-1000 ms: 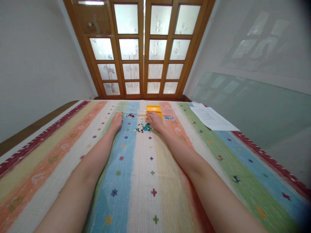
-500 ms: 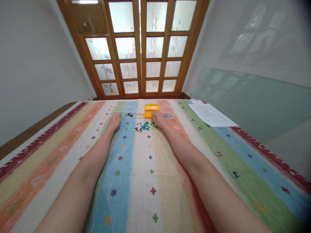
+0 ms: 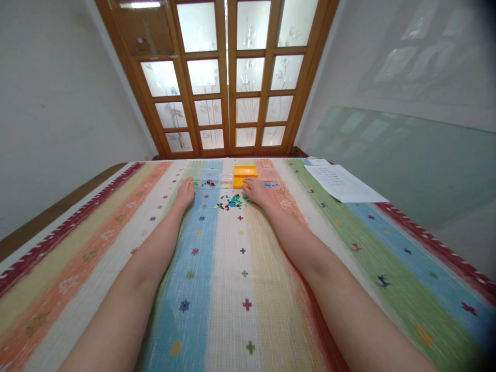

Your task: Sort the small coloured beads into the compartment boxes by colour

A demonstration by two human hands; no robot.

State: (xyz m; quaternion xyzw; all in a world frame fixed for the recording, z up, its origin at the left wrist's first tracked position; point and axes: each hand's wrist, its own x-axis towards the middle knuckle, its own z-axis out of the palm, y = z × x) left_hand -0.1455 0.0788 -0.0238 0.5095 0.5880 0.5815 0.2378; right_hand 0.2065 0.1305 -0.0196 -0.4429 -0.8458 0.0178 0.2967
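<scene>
Small coloured pieces, mostly blue, green and dark brown, lie in a loose pile (image 3: 231, 202) on the striped tablecloth. My right hand (image 3: 256, 190) is at the right edge of this pile, in front of a yellow box (image 3: 245, 170), its fingers pointing left and slightly apart. It covers the box's front right corner. My left hand (image 3: 186, 192) rests with curled fingers at the left end of a clear tray (image 3: 214, 174), beside some green pieces (image 3: 196, 184). Whether anything is between its fingers is too small to tell. Dark brown pieces (image 3: 210, 183) lie in the tray.
Blue pieces (image 3: 271, 184) sit in a clear container (image 3: 267, 174) right of the yellow box. Printed paper sheets (image 3: 344, 183) lie at the table's far right. Beyond the table are wooden glazed doors (image 3: 228, 103), and a glass panel (image 3: 387, 155) leans by the right wall.
The whole view has shifted slightly. My right hand's fingers have moved a little at the pile's edge. My left hand stays by the clear tray.
</scene>
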